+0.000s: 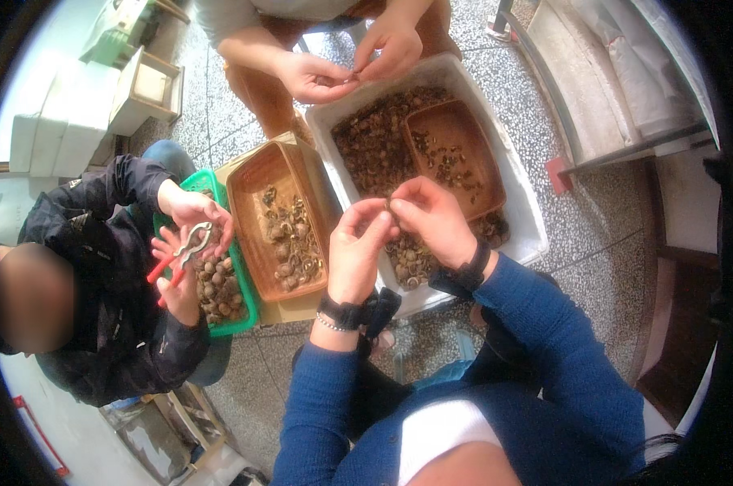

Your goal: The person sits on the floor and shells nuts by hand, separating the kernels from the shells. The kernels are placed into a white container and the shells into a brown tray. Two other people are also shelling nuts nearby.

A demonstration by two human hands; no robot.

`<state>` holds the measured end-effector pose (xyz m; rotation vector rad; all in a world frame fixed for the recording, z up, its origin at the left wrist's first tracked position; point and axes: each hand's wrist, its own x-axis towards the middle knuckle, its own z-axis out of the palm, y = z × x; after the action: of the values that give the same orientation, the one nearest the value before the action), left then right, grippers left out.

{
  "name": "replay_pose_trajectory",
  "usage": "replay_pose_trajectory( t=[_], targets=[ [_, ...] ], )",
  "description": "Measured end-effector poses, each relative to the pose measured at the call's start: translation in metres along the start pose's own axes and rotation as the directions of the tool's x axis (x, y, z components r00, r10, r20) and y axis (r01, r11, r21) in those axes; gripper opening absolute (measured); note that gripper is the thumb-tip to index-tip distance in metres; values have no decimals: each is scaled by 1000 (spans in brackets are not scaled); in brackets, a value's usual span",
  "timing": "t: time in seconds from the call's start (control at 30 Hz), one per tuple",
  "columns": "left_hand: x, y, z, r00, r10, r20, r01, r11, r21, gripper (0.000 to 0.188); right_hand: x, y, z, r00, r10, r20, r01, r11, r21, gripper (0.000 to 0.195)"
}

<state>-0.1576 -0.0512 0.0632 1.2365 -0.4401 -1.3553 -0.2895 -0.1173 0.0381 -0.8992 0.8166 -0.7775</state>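
Note:
My left hand (361, 243) and my right hand (433, 220) meet at the fingertips over a white foam box (527, 212). Pinched between them is a small brown piece (389, 209), perhaps of nut or shell, mostly covered by the fingers. Beneath lie many brown shells (366, 146) and whole round nuts (410, 258). Inside the box, beyond my right hand, a brown plastic tray (485, 152) holds small dark pieces (448, 164). Left of the box, a second brown tray (251, 243) contains nuts and broken shells (290, 243).
At the left, a co-worker's hands (205, 222) hold red-handled pliers (187, 249) over a green basket (251, 304) of round nuts (219, 288). Another person's hands (348, 70) pinch something small above the box's far edge. A metal-framed table (640, 149) stands at the right.

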Motion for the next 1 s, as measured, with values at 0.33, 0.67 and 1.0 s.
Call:
replay_pose_trajectory(
  t=[0.33,0.67,1.0],
  targets=[
    [3,-7,-2,998,37,-46,-36,999,30,22,-2,0,1,1000,-5,-19,4,998,-66,14],
    [4,-8,-4,998,11,-69,-13,999,-31,19,-3,0,1,1000,-16,3,16,999,-47,14],
    [3,-8,-3,997,5,-82,-10,998,-56,15,-7,-3,5,997,-72,36,77,982,-173,19]
  ],
)
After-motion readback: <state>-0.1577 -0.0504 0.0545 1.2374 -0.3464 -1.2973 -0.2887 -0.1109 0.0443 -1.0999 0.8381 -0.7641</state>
